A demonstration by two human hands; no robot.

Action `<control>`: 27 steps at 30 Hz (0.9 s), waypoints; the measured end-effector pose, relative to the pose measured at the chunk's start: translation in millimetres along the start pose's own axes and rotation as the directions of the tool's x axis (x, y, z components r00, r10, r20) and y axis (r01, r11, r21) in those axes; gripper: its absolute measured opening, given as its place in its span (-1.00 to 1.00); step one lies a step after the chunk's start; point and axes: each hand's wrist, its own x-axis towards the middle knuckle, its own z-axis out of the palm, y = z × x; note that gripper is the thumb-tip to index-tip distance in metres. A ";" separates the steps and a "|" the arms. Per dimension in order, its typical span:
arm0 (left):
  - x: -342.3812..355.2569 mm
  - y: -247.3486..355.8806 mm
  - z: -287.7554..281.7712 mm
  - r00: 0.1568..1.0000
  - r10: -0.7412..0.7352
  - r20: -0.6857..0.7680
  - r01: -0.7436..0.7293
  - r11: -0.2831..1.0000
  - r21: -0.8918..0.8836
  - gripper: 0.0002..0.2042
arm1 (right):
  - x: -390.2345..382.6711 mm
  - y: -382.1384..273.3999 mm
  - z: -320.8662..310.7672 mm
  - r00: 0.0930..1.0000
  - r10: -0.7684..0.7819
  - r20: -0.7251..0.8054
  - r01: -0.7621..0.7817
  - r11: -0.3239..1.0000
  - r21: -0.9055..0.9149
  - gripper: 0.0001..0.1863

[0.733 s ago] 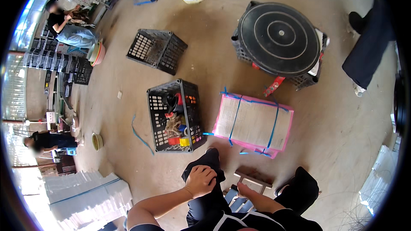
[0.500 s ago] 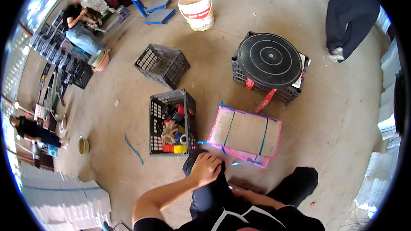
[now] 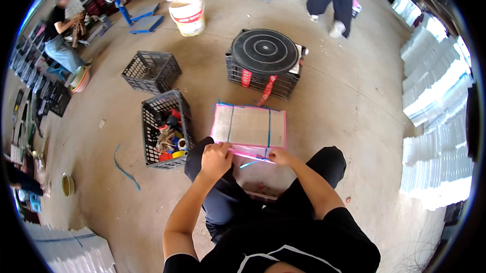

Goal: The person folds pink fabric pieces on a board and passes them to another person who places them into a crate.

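Observation:
On the floor between my knees lies a flat pink-edged bundle (image 3: 250, 123) with a pale greyish top, tied with two blue straps. My left hand (image 3: 217, 160) is closed on its near left corner, fingers curled over the pink edge. At the near right corner my right hand (image 3: 281, 156) is closed on the same edge, close to one strap. Its fingertips are partly hidden. A loose blue strap end sticks out below the near edge.
Left of the bundle stands a black crate (image 3: 167, 129) holding tape rolls and gloves. Behind it is another black crate (image 3: 152, 72). Beyond the bundle, a round black turntable (image 3: 265, 50) rests on a crate. White stacks (image 3: 430, 166) line the right. Other people are farther off.
My left hand has moved from my knee to the bundle's near left corner. My right hand has come up from between my legs to its near right corner. The view has swung right.

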 end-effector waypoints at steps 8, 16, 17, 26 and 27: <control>110.8 0.3 56.1 0.981 0.033 0.194 -0.022 0.998 -0.057 -0.77 | 76.2 18.1 -11.4 0.991 0.072 -0.116 -0.047 0.977 0.209 -0.78; 123.1 -19.5 131.9 0.668 0.074 0.740 -0.163 0.985 0.049 -0.66 | 210.5 109.5 -55.1 0.830 0.322 -0.455 -0.380 0.924 -0.039 -0.58; 128.4 -14.6 132.1 0.725 0.135 0.675 -0.156 0.987 -0.029 -0.66 | 222.2 114.6 -60.1 0.813 0.326 -0.482 -0.419 0.903 -0.096 -0.55; 134.7 -36.1 132.4 0.692 0.043 0.721 -0.181 0.977 0.116 -0.54 | 234.1 100.0 -98.3 0.880 0.407 -0.244 -0.459 0.862 -0.216 -0.38; 134.4 -34.5 131.6 0.666 0.038 0.745 -0.190 0.974 0.120 -0.54 | 224.9 94.2 -95.8 0.881 0.381 -0.280 -0.450 0.857 -0.252 -0.37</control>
